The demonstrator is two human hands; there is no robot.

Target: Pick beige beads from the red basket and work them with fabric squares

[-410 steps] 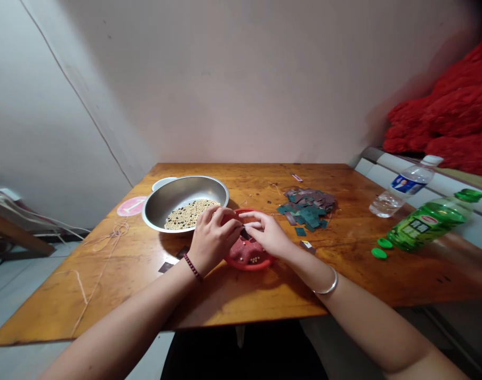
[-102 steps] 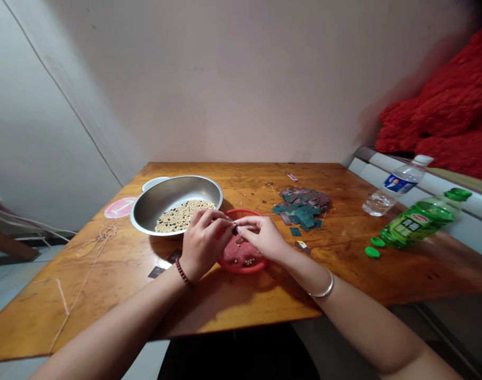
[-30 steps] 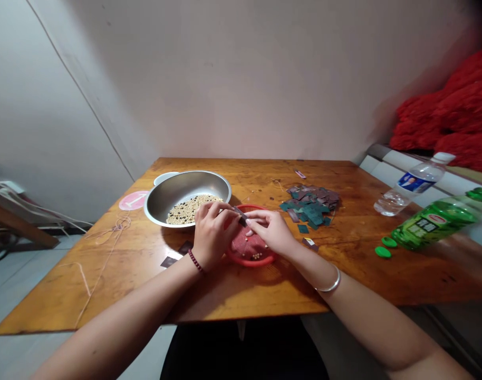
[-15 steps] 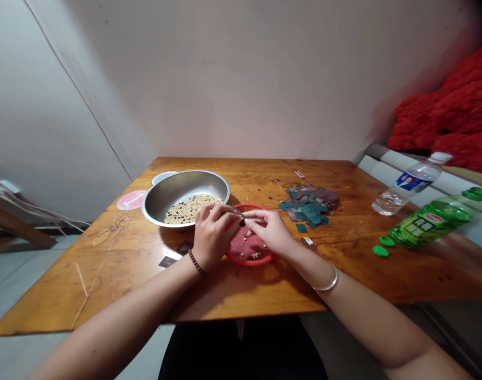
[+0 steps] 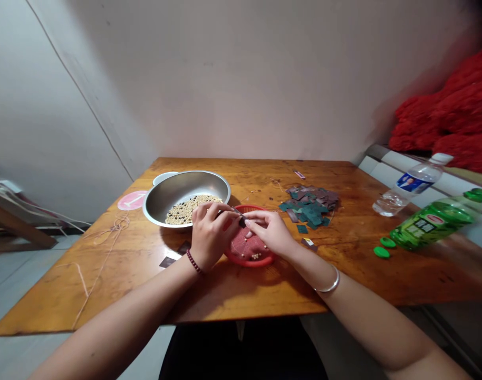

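Note:
My left hand [image 5: 212, 232], with a dark red bead bracelet at the wrist, is closed over the red plastic basket [image 5: 249, 263]. Opposite it, my right hand [image 5: 270, 230] is pinched, a silver bangle on its wrist. Between both sets of fingertips is a small dark flat piece [image 5: 241, 222]; the fingers partly cover it. Reddish mesh cloth [image 5: 243, 248] lines the basket, and several pale round beads or beans [image 5: 256, 256] lie on it. Just behind my left hand stands a steel bowl [image 5: 165, 192] of pale and black grains [image 5: 185, 209].
A pile of green and brown squares [image 5: 310, 206] lies right of the basket. Farther right are a clear bottle [image 5: 409, 184], a green bottle [image 5: 434, 221] and green caps [image 5: 381, 252]. Loose string [image 5: 114, 227] and a pink disc [image 5: 131, 200] are at the left. Dark squares [image 5: 167, 262] lie near my left wrist.
My left hand has shifted slightly left and its fingers have moved a little, so more of the dark piece shows. My right hand has stayed almost in place.

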